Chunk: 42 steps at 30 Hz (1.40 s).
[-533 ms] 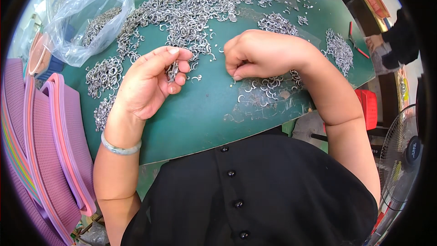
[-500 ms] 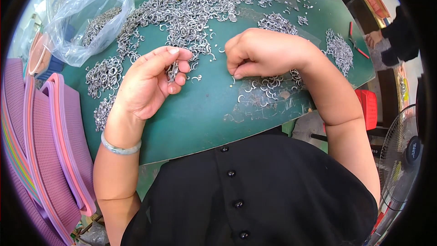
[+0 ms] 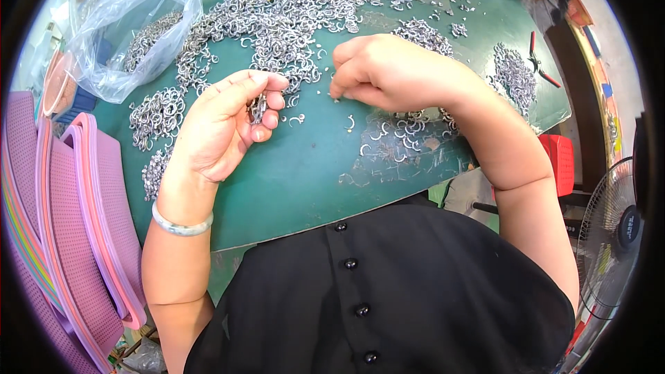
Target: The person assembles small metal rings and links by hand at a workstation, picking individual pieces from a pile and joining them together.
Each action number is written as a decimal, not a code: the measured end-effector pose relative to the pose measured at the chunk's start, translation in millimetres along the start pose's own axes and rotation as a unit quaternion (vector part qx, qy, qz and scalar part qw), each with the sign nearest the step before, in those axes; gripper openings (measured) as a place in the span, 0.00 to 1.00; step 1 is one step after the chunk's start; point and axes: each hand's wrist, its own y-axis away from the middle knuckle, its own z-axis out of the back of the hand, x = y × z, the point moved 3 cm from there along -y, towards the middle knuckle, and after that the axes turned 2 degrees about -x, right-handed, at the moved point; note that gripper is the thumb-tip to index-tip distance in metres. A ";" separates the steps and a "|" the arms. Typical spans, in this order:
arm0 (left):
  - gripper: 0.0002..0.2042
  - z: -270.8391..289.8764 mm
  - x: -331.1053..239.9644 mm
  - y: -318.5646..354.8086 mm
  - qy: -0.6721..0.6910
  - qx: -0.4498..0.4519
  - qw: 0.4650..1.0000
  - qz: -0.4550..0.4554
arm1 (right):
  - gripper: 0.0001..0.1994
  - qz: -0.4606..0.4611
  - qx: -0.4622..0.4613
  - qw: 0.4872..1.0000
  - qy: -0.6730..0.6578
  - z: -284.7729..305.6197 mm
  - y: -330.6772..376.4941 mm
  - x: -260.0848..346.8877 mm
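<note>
My left hand (image 3: 220, 114) is half curled, palm up, around a few small silver metal pieces (image 3: 258, 108) held between thumb and fingers. To its right, my right hand (image 3: 381, 73) hovers low over the table with thumb and fingertips pinched together. A tiny pale speck shows at those fingertips, too small to make out. Just below them a single C-shaped metal ring (image 3: 350, 123) lies on the green tabletop (image 3: 305, 180). Several more loose C-shaped rings (image 3: 402, 140) are scattered under and beside my right wrist.
A large heap of C-shaped rings (image 3: 277, 10) spreads across the far side. Smaller piles (image 3: 158, 116) lie left and right. A clear plastic bag (image 3: 111, 62) stands far left, red-handled pliers (image 3: 537, 62) far right. Purple baskets (image 3: 104, 201) flank the table; a fan (image 3: 609, 235) is at right.
My right hand has shifted a little left and away from me, leaving the single ring uncovered on the table. My left hand has barely moved. A person at the right has moved farther back.
</note>
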 end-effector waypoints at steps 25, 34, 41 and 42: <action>0.10 0.9 -0.3 0.0 0.012 0.004 1.000 0.010 | 0.04 0.014 0.083 0.991 -0.105 0.0 5.3 -2.7; 0.11 2.2 0.2 -0.7 0.005 0.002 1.000 0.004 | 0.07 -0.071 -0.055 0.995 0.044 5.8 5.1 -18.5; 0.12 4.1 -0.2 -1.1 0.002 0.005 1.000 -0.006 | 0.08 -0.047 -0.073 0.995 0.052 -2.6 2.5 -16.2; 0.12 3.8 -0.3 -1.2 0.002 0.005 1.000 -0.006 | 0.08 -0.048 -0.074 0.995 0.052 -5.7 1.8 -17.5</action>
